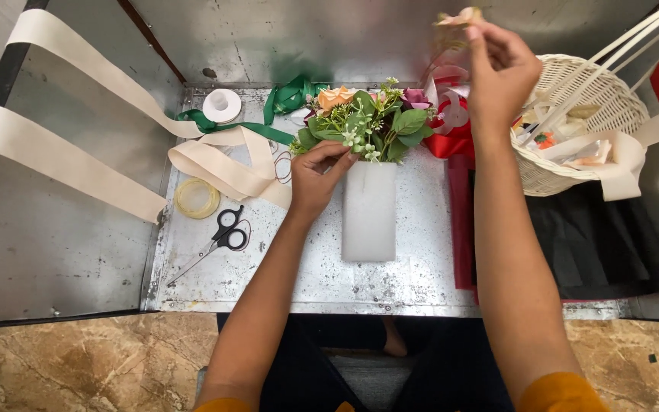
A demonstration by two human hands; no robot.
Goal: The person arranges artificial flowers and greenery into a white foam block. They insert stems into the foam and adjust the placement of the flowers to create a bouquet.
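My left hand pinched the greenery of the flower bunch on the white block. My right hand gripped a small pale flower overhead, mid-arranging; adding it would need a free gap.

scissors left of foam block; basket right; flowers behind block.

Left hand low, fingers curled; right hand raised, pinching.
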